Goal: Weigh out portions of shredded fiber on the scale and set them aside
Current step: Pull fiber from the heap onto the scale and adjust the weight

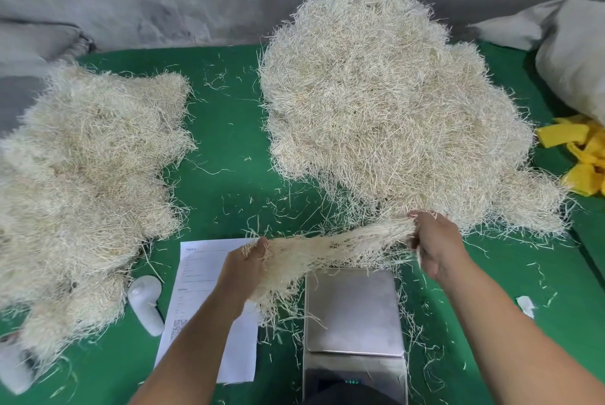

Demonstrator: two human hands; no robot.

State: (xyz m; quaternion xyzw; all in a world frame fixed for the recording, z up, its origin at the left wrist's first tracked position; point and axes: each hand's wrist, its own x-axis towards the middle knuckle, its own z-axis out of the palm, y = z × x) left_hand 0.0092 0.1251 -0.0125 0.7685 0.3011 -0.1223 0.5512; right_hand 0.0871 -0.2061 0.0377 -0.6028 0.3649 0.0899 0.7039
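Observation:
A metal scale (353, 309) with a bare steel pan sits on the green table near the front edge. Just above its far left corner hangs a stretched tuft of pale shredded fiber (327, 250), held between both hands. My left hand (244, 268) grips its left end and my right hand (433, 241) pinches its right end, which still joins the big fiber pile (386, 103) at the back right. A second, flatter fiber pile (82, 182) covers the table's left side.
A printed white sheet (199, 273) lies left of the scale, with a white plastic object (145, 304) beside it. Yellow pieces (582, 155) and a grey sack (573, 57) sit at the right edge. Loose strands litter the green cloth (229, 129). A grey wall stands behind.

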